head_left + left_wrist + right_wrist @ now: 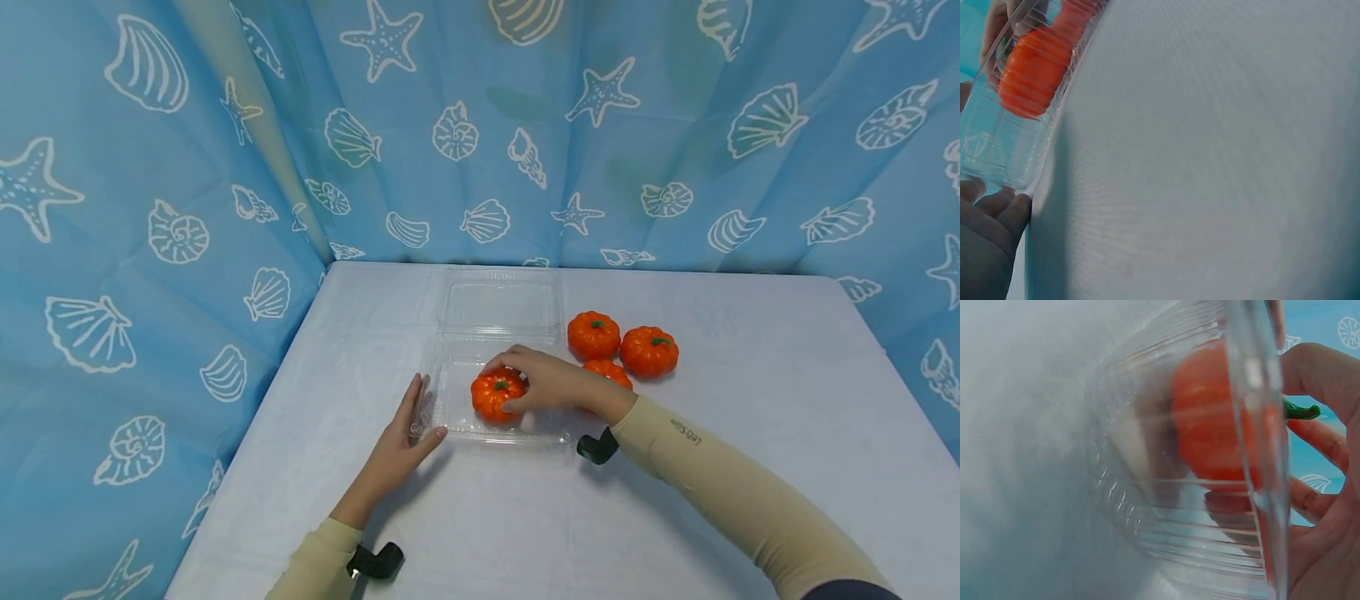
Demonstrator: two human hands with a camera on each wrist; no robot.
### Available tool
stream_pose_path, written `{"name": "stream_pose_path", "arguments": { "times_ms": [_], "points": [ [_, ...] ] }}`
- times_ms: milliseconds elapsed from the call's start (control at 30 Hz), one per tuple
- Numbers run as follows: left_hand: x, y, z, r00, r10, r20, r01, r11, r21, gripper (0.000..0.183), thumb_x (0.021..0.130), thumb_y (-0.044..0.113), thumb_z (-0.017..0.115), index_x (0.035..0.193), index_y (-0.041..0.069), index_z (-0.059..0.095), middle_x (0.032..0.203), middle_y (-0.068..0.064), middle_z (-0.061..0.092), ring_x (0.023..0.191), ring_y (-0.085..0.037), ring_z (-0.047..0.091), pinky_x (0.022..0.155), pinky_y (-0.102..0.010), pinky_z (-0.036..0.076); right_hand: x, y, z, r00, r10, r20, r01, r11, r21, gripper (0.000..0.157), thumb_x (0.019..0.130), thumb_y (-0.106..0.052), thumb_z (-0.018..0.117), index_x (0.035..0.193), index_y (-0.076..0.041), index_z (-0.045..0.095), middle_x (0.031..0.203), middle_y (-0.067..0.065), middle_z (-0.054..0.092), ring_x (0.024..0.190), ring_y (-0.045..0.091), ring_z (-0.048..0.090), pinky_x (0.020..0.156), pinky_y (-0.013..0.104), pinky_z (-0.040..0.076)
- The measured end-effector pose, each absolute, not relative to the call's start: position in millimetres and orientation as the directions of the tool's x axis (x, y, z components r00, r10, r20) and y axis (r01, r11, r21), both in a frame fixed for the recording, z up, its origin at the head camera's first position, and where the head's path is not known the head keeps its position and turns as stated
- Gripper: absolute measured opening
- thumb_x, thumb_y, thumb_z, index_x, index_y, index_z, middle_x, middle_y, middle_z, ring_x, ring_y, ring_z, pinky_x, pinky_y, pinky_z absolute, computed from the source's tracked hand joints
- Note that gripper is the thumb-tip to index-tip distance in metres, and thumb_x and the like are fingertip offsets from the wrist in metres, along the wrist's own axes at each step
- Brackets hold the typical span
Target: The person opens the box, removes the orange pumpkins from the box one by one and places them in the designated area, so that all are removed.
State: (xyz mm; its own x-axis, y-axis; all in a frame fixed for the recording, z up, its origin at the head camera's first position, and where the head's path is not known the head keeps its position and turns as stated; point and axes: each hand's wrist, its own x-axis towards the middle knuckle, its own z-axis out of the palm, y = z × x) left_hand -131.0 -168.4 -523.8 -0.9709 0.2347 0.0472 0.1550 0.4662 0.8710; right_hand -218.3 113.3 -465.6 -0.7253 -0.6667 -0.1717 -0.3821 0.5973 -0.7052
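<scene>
A clear plastic clamshell container (452, 379) lies on the white table, its lid (498, 304) folded back away from me. Within its base is a small orange pumpkin (489, 398) with a green stem, which my right hand (555, 382) grips from above with thumb and fingers. In the right wrist view, the pumpkin (1207, 419) shows through the clear wall, fingers around its stem side. My left hand (401, 446) touches the container's left end with fairly straight fingers, thumb spread at the near corner. The left wrist view shows those fingertips (1016, 212) against the container's end.
Right of the container sit three more orange pumpkins: one at the back (593, 335), one farther right (650, 352), and one (611, 372) partly hidden by my right hand. A blue shell-patterned curtain (480, 150) hangs behind and left of the table (750, 400).
</scene>
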Motion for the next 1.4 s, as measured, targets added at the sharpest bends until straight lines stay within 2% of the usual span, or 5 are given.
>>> {"name": "stream_pose_path", "arguments": {
  "times_ms": [700, 933, 1100, 1400],
  "points": [
    [-130, -169, -527, -0.967, 0.245, 0.067, 0.174, 0.450, 0.876, 0.094, 0.096, 0.025, 0.072, 0.164, 0.010, 0.009, 0.168, -0.005, 0.022, 0.154, -0.028, 0.019, 0.122, -0.053, 0.020, -214, 136, -457, -0.795, -0.600, -0.085, -0.361, 0.582, -0.729, 0.053, 0.086, -0.029, 0.082, 0.135, -0.034, 0.061, 0.136, -0.002, 0.052, 0.122, 0.018, 0.053, 0.097, 0.038, 0.055],
    [-130, -169, -525, -0.969, 0.236, 0.070, 0.177, 0.469, 0.865, 0.093, 0.096, 0.024, 0.072, 0.165, 0.012, 0.010, 0.168, -0.002, 0.022, 0.154, -0.026, 0.019, 0.122, -0.055, 0.020, -211, 147, -449, -0.820, -0.570, -0.052, -0.341, 0.560, -0.755, 0.057, 0.086, -0.027, 0.082, 0.138, -0.032, 0.059, 0.138, 0.001, 0.050, 0.124, 0.021, 0.052, 0.097, 0.042, 0.055],
    [-131, -169, -526, -0.965, 0.249, 0.084, 0.194, 0.456, 0.869, 0.093, 0.097, 0.024, 0.071, 0.164, 0.009, 0.009, 0.168, -0.006, 0.021, 0.154, -0.028, 0.019, 0.122, -0.055, 0.019, -208, 157, -446, -0.827, -0.562, -0.024, -0.351, 0.549, -0.759, 0.059, 0.086, -0.027, 0.082, 0.140, -0.031, 0.058, 0.139, 0.000, 0.049, 0.125, 0.022, 0.051, 0.097, 0.041, 0.055],
    [-130, -169, -526, -0.968, 0.242, 0.071, 0.179, 0.462, 0.868, 0.092, 0.097, 0.024, 0.070, 0.164, 0.010, 0.009, 0.169, -0.007, 0.020, 0.154, -0.028, 0.018, 0.122, -0.055, 0.018, -201, 173, -441, -0.853, -0.522, 0.018, -0.370, 0.580, -0.726, 0.061, 0.085, -0.026, 0.081, 0.141, -0.031, 0.057, 0.140, 0.003, 0.050, 0.120, 0.025, 0.052, 0.091, 0.046, 0.057]
  ]
}}
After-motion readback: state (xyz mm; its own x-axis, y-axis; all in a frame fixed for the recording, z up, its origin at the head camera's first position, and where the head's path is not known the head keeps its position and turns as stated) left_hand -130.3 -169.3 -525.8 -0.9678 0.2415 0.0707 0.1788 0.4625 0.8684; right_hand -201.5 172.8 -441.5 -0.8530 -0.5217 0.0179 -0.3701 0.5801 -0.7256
